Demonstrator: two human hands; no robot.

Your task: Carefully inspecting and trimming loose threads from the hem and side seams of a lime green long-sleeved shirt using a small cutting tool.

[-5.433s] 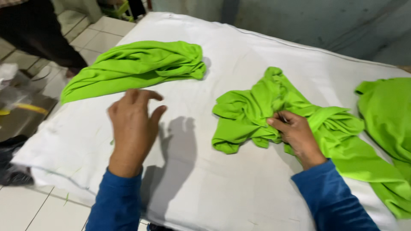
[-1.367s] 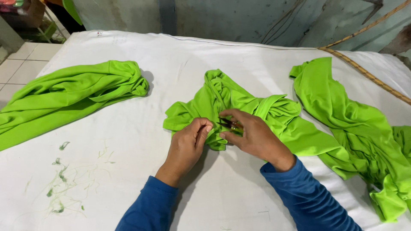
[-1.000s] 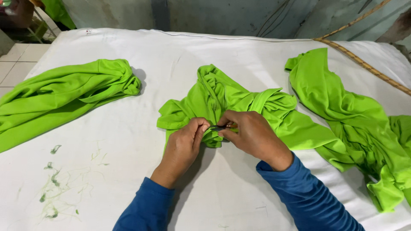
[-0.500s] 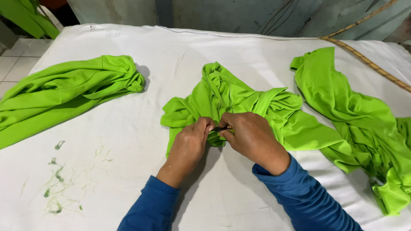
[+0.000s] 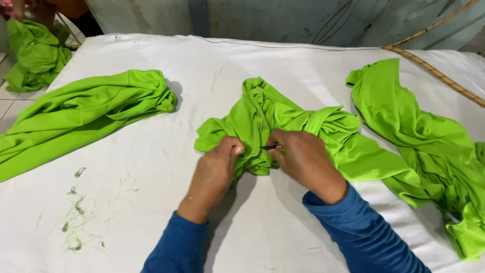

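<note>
A crumpled bright green garment point(image 5: 303, 126) lies in the middle of the white padded table point(image 5: 283, 60). My left hand point(image 5: 217, 169) pinches its near edge, fingers closed on the cloth. My right hand point(image 5: 303, 159) sits beside it on the same fold and holds a small dark thin tool point(image 5: 268, 147) whose tip points at the cloth between the two hands. Both arms wear blue sleeves.
A second green garment point(image 5: 86, 114) lies bunched at the left, a third point(image 5: 419, 136) at the right. Green thread scraps point(image 5: 76, 212) litter the near-left cloth. A rope point(image 5: 434, 73) crosses the far right corner. More green cloth point(image 5: 35, 55) sits by a person at far left.
Since the earliest frame my left hand has left the bare table and joined the right at the middle garment. Over the last second both hands stay on the same fold; only the view shifts.
</note>
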